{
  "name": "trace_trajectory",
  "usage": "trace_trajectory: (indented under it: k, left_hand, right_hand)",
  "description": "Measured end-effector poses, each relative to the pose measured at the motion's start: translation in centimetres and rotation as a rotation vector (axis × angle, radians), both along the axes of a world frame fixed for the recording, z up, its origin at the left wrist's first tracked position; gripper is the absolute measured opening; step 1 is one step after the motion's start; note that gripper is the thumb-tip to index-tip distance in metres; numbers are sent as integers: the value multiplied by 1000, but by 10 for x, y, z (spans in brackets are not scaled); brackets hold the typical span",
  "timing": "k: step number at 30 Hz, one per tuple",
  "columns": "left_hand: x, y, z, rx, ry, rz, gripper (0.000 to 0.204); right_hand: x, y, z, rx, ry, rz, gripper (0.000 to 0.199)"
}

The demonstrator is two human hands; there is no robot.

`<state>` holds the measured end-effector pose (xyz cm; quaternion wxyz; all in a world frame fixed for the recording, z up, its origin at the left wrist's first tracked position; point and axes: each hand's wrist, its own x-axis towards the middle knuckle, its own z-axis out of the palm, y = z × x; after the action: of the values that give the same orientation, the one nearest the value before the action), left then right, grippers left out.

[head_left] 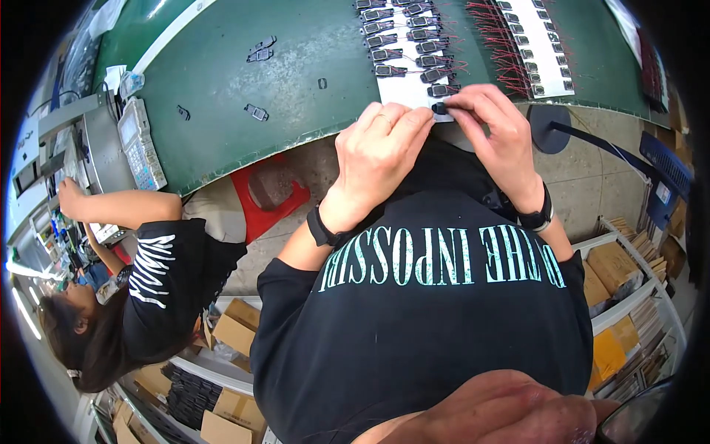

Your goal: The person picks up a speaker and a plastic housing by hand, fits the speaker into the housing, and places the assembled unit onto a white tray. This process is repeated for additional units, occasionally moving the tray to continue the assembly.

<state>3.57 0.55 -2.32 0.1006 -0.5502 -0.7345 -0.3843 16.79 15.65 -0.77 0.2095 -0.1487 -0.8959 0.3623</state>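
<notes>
Over the near edge of the green table, my two hands meet around a small black part point(439, 109). My left hand point(379, 148), with a ring on one finger, has its fingers closed in a pinch at the part's left side. From the right, the thumb and forefinger of my right hand point(497, 133) pinch the same part. Fingertips hide most of it. Just beyond lies a white strip point(403, 90) bearing two rows of small black rectangular modules point(387, 54) with thin wires; the nearest module point(441, 90) sits close to my right fingertips.
Another white strip point(526, 37) with modules and red wires lies to the right. Several loose black pieces point(257, 112) are scattered left on the green table point(310, 111). A co-worker point(163, 274) works at a machine on the left. A red stool point(277, 200) and a fan point(658, 177) stand nearby.
</notes>
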Motion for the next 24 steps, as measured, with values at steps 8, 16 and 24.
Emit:
trace_trajectory:
  k: [8,16,24]
  left_hand:
    - [-2,-3,-11,10,73,44,16]
    - [-17,-18,-7,79,75,139,18]
    - [-87,-94,2,-258,106,773,21]
  right_hand:
    - [-3,-2,-2,213,88,-36,19]
    - [5,2,-9,287,55,-22,24]
    - [15,32,30,194,139,-169,17]
